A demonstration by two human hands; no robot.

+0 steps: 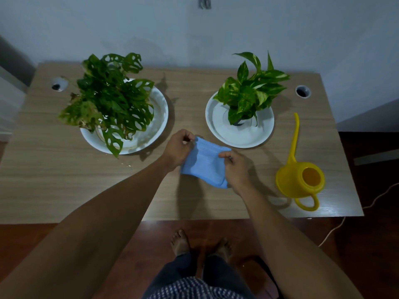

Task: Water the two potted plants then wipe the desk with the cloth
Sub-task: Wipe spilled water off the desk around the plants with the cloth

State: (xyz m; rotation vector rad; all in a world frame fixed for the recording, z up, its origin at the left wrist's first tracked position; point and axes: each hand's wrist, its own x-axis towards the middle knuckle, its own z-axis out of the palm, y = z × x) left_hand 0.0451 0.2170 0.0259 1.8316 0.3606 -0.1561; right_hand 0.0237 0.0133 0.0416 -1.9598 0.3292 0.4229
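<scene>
Head view | left hand (178, 147) and right hand (234, 169) pinch blue cloth (204, 164) above desk (54, 180) | risk: sweeping wipe knocks yellow watering can (300, 180) or saucers (239, 134)

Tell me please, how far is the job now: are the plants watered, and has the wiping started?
Watering looks finished: the yellow watering can stands on the desk, released, and a few drops lie near the left plant's saucer. Whether the soil is wet cannot be seen. In hand: the left hand and right hand pinch the blue cloth between them. Left: wiping the desk, not yet begun.
</scene>
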